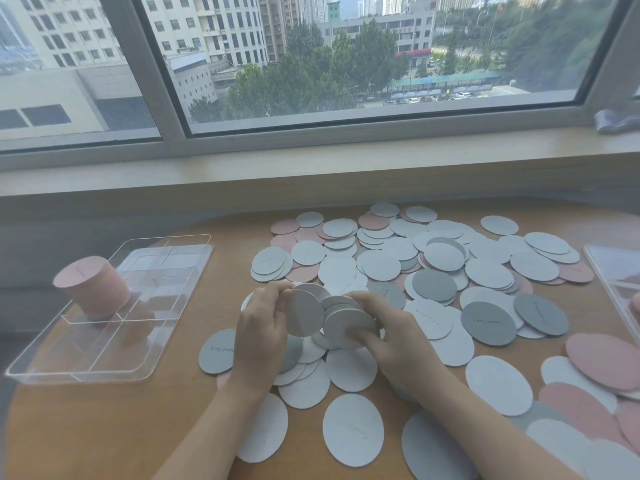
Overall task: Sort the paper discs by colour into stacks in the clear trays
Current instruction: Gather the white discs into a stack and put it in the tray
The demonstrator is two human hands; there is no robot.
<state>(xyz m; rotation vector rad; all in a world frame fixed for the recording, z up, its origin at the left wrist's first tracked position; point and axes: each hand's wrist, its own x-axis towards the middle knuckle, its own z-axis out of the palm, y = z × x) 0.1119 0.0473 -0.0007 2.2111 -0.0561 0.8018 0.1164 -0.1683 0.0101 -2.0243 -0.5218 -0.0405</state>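
Both hands are closed on discs above the near middle of the table [104,438]. The left hand [261,336] pinches one pale grey disc [304,315] on edge, and the right hand [391,336] grips a small fanned batch of grey discs [348,323] that is not squared up.

The batch is loose and splayed, so it could slip and scatter back onto the unsorted discs [433,268] below, which cover the table from its middle to its right edge. Several greys look close in tone (light, mid and dark lie mixed together), so a wrong shade could easily join the batch.

The clear tray [41,367] near the left edge holds one tall stack of pink discs [93,289] in a far-left compartment; the stack leans slightly and could topple if knocked. The other compartments appear to hold nothing. A second clear tray [609,268] shows at the right edge, mostly cut off; something pink may sit in it, but I cannot tell.
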